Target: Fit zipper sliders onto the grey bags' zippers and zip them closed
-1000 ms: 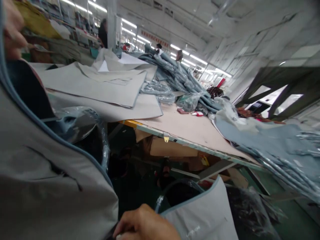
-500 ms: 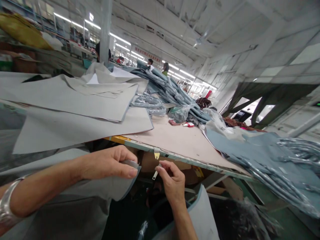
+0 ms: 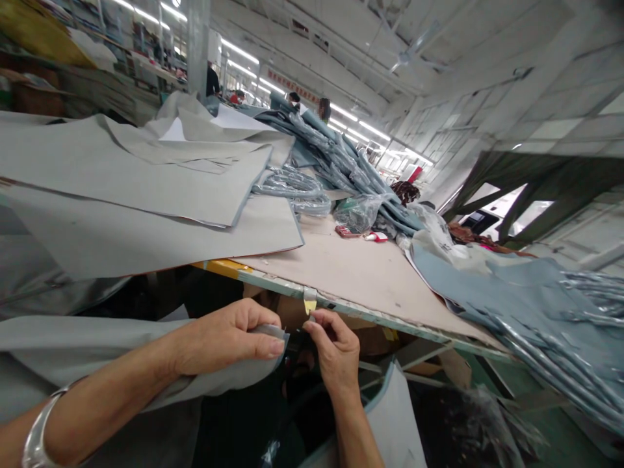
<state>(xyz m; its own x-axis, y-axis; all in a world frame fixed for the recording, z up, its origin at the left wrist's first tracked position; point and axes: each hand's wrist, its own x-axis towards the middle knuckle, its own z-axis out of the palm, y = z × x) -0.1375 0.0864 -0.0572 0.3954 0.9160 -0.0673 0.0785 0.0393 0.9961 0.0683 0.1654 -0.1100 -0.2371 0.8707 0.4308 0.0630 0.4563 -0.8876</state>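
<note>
My left hand (image 3: 248, 333) is closed around the edge of a large grey fabric piece (image 3: 205, 382); a blue-grey corner sticks out past thumb and finger. Its rest drapes toward the lower left. My right hand (image 3: 336, 348) pinches a small metal piece, apparently a zipper pull (image 3: 312, 318), mostly covered by the fingertips now. Just above those fingertips, a small forked metal fitting (image 3: 310, 302) with a yellow face is fixed to the table's front edge. The right fingers are at its prongs; whether the pull touches them I cannot tell. The two hands are a short gap apart.
Grey fabric sheets (image 3: 160, 169) cover the left of the table (image 3: 361, 266). Plastic-wrapped blue-grey bundles (image 3: 336, 153) are heaped behind. A red-and-white bottle (image 3: 375, 237) lies near a clear bag (image 3: 358, 213). More blue-grey fabric (image 3: 507, 292) spreads at right; several people work far back.
My right fingertips have come up to the forked fitting with the zipper pull, which now shows less. My left hand, holding the fabric edge, has shifted slightly right and down.
</note>
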